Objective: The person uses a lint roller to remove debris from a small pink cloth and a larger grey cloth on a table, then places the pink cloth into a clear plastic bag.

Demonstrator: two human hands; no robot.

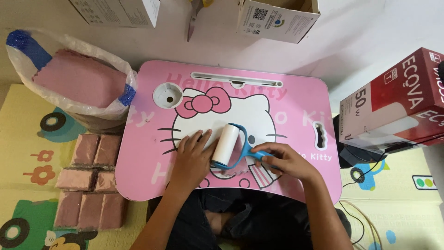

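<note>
The right hand (283, 161) grips closed the blue handle of a lint roller (226, 145), while the open left hand (192, 157) lies flat on the pink lap desk (296, 99).

Lint roller (226, 144) on surface (296, 106) at frame centre, between left hand (192, 159) and right hand (282, 159). Bag (74, 78) upper left, bundles (90, 180) below it. Box (397, 102) right.

Right hand (283, 160) grips blue handle of white-roll lint roller (226, 145) lying on pink cartoon-cat lap table (296, 99), left hand (192, 155) flat beside roll; stacked pink cloth bundles (90, 180) left on patterned play mat (27, 139).
</note>
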